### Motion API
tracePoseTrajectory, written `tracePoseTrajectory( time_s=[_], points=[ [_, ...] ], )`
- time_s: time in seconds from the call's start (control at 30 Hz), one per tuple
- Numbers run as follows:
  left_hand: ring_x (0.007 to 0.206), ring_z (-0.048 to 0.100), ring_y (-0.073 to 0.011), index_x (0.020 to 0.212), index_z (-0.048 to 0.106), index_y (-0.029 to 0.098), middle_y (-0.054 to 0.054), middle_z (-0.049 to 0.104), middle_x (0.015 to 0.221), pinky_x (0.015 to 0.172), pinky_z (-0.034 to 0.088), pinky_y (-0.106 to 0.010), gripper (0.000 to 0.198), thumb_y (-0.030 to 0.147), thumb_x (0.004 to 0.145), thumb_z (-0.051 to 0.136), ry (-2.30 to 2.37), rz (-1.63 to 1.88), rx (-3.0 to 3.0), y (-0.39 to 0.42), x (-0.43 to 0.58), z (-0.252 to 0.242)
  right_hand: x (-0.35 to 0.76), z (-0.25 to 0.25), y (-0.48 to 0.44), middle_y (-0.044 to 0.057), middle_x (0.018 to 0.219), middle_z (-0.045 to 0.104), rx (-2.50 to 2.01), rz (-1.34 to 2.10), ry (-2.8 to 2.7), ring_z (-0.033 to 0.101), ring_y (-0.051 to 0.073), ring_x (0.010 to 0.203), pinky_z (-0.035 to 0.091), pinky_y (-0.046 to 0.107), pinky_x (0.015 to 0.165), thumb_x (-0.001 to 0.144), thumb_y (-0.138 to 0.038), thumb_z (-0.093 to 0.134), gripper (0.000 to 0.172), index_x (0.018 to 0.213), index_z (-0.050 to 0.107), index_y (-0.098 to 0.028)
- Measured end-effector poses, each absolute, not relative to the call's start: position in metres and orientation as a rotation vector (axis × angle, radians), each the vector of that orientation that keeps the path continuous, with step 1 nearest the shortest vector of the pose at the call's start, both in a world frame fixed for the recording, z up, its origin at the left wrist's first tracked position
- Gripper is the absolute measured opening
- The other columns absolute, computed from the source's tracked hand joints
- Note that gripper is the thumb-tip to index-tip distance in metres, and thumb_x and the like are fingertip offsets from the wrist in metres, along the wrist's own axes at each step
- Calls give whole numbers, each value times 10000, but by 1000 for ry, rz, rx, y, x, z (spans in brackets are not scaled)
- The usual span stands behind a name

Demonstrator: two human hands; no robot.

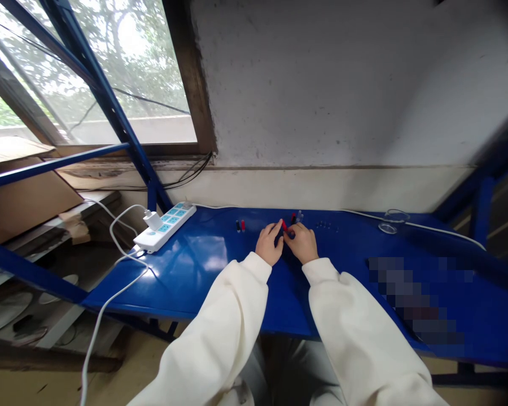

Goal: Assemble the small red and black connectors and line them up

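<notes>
Just past the middle of the blue table, my two hands meet over a small red cylinder (284, 225). My left hand (270, 243) curls in from the left, its index fingertip against the red piece and its thumb bent below. From the other side, my right hand (302, 242) pinches the same piece, and its fingers hide the lower part. Behind the right hand stand a small black-and-red piece (293, 217) and several clear pieces (300, 216). Left of my hands are a small black cylinder (237, 226) and a red one (242, 225).
Tiny clear pieces (327, 226) lie right of my hands. A white power strip (165, 228) with a plugged-in cable is at the table's left edge. Clear round rings (388, 228) rest at the back right, near a white cable (444, 229). A blurred patch (419, 299) covers the right side.
</notes>
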State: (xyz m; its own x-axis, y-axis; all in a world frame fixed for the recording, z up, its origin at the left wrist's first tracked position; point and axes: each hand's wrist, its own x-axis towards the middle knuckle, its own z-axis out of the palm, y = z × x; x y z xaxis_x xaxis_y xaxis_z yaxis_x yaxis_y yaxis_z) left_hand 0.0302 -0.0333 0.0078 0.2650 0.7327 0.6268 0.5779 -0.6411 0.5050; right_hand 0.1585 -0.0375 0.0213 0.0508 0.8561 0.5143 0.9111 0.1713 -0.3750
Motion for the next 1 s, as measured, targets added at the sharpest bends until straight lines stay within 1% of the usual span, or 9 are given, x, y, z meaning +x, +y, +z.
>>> tracePoseTrajectory(
  time_s=[0.07, 0.27, 0.37, 0.47, 0.53, 0.6, 0.67, 0.83, 1.0],
  points=[
    [993, 477, -175, 1269, 387, 206, -66, 492, 1165, 908, 398, -339, 507, 150, 767, 430, 1237, 1296, 2364, -32, 30, 6, 159, 20, -36, 34, 745, 579, -1630, -104, -1781, 525, 140, 684, 268, 253, 601, 758, -289, 479, 170, 710, 584, -164],
    [1002, 485, -170, 1115, 534, 196, -68, 525, 1100, 912, 399, -336, 390, 96, 764, 395, 1201, 1370, 2309, -29, 31, 3, 161, 16, -34, 38, 736, 579, -1567, -129, -1753, 525, 140, 671, 280, 252, 597, 778, -311, 468, 199, 714, 584, -163],
    [996, 492, -168, 1167, 477, 194, -78, 519, 1105, 902, 406, -341, 421, 87, 772, 378, 1182, 1443, 2240, -29, 30, 5, 161, 14, -33, 41, 752, 575, -1539, -129, -1770, 523, 140, 673, 287, 251, 596, 789, -313, 462, 199, 740, 586, -166],
    [916, 524, -150, 1220, 405, 185, -89, 526, 1079, 860, 431, -328, 421, 130, 804, 372, 1182, 1559, 2108, -30, 29, 9, 160, 14, -32, 36, 759, 570, -1485, -102, -1837, 514, 129, 649, 294, 249, 596, 793, -304, 469, 179, 763, 585, -172],
    [868, 538, -144, 1152, 461, 183, -88, 541, 1031, 825, 445, -320, 343, 174, 818, 386, 1202, 1605, 2028, -30, 28, 11, 160, 14, -32, 31, 753, 564, -1440, -79, -1894, 502, 119, 622, 296, 247, 593, 791, -292, 475, 162, 763, 583, -174],
    [845, 545, -145, 1030, 528, 177, -82, 558, 971, 791, 454, -310, 247, 198, 814, 412, 1223, 1628, 1967, -28, 27, 12, 159, 15, -33, 26, 744, 557, -1410, -67, -1935, 492, 113, 606, 297, 244, 590, 786, -275, 481, 144, 752, 579, -176],
    [807, 553, -138, 937, 549, 171, -70, 572, 907, 749, 463, -293, 179, 202, 800, 438, 1232, 1634, 1917, -26, 27, 12, 158, 16, -34, 21, 739, 553, -1404, -69, -1950, 491, 110, 604, 296, 241, 590, 775, -257, 490, 123, 737, 574, -175],
    [667, 541, -94, 882, 538, 172, -38, 573, 853, 644, 463, -245, 131, 192, 763, 486, 1198, 1550, 1877, -24, 28, 9, 159, 16, -35, 16, 735, 555, -1477, -106, -1961, 493, 112, 610, 286, 243, 595, 754, -238, 504, 99, 715, 571, -177],
    [616, 487, -73, 829, 547, 176, -24, 547, 858, 625, 445, -225, 102, 161, 748, 486, 1103, 1389, 2089, -31, 29, 14, 161, 13, -34, 27, 755, 558, -1560, -169, -2028, 497, 121, 630, 269, 250, 593, 756, -241, 500, 109, 710, 573, -175]
  ],
)
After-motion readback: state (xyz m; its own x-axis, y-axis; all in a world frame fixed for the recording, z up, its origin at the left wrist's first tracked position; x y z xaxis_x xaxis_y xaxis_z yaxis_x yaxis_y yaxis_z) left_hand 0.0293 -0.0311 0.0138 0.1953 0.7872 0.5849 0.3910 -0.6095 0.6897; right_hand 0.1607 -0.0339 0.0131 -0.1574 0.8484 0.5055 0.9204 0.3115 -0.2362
